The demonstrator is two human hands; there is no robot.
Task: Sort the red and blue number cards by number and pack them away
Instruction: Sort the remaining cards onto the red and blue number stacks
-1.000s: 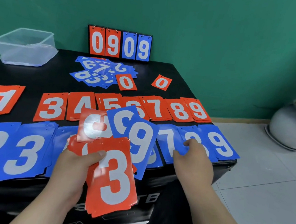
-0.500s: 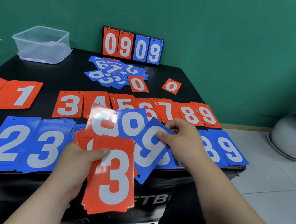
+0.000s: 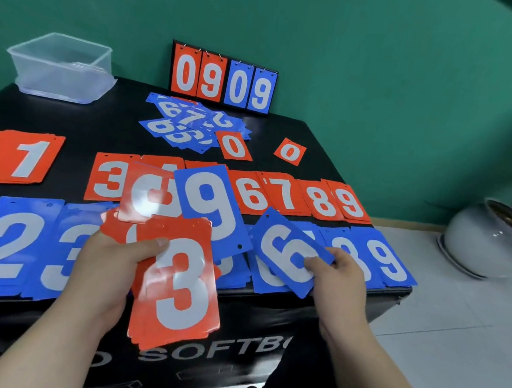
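The left hand (image 3: 108, 268) grips a fan (image 3: 116, 230) of cards above the near edge of the black table (image 3: 95, 120), thumb pressed on a red 3 (image 3: 177, 284) at the front. Behind it stick up a blue 9 (image 3: 211, 204) and a glossy red card (image 3: 150, 196) whose number I cannot read for the glare. The right hand (image 3: 341, 276) pinches a single blue card (image 3: 286, 253), tilted and reading as a 6 from here, just over the blue row (image 3: 3, 245) along the front edge. That row runs from 2 on the left to 9 on the right. Behind it lies the red row (image 3: 24, 160), 1 towards the left, then 3 and on to 6, 7, 8, 9, partly hidden by the fan. Further back sit a loose blue heap (image 3: 189, 123) and two red 0 cards (image 3: 234, 146), apart from each other. A clear tub (image 3: 63, 67) stands at the back left corner, and a scoreboard (image 3: 222, 78) showing 0909 stands upright by the green wall (image 3: 363, 61). A pale pot (image 3: 489, 241) sits on the floor (image 3: 473, 336) to the right
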